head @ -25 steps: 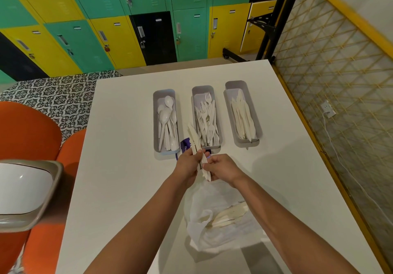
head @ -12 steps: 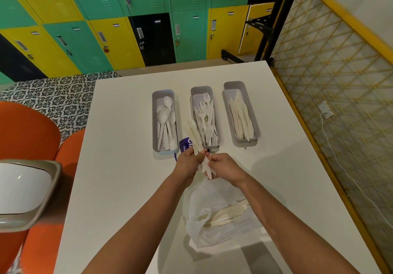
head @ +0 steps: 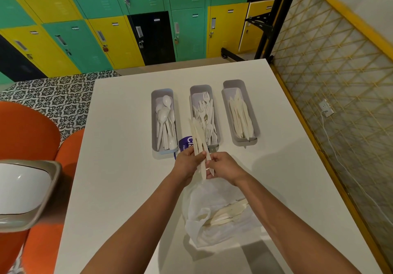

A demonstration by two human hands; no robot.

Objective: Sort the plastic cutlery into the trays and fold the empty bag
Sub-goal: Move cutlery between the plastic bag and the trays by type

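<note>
Several plastic knives (head: 198, 144) stood fanned at frame centre, the left hand (head: 190, 163) curled round their handles and the right hand (head: 221, 166) pinching one low end. Sorting was midway: the bag (head: 214, 216) below still held cutlery. Next, I judged, they belonged in the knife tray (head: 254, 129) at upper right, well apart from the spoon tray (head: 153, 125)

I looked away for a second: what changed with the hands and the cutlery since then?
Little changed. The left hand still grips the bunch of knives, and the right hand still pinches their lower ends; both edged slightly toward the trays. The three trays and the bag stayed put.
</note>
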